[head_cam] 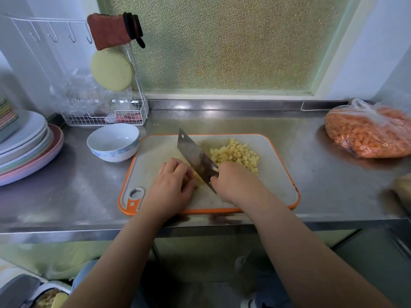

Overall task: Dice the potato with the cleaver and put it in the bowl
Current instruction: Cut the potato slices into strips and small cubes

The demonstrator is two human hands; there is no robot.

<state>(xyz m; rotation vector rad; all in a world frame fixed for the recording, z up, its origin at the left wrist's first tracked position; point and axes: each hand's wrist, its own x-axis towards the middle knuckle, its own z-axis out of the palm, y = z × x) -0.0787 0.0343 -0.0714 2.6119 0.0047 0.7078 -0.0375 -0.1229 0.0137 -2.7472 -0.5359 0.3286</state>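
Potato (195, 174) strips pinned under curled left hand (175, 183); right hand (231, 181) grips cleaver (195, 155), blade pointing away-left.

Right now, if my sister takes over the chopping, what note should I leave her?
Hands: the right hand grips the cleaver, with the blade down on the cutting board. The left hand holds the uncut potato beside the blade.
Done: a pile of diced potato sits on the board, right of the blade.
Left: dice the rest, then move everything into the bowl, which holds no potato yet.
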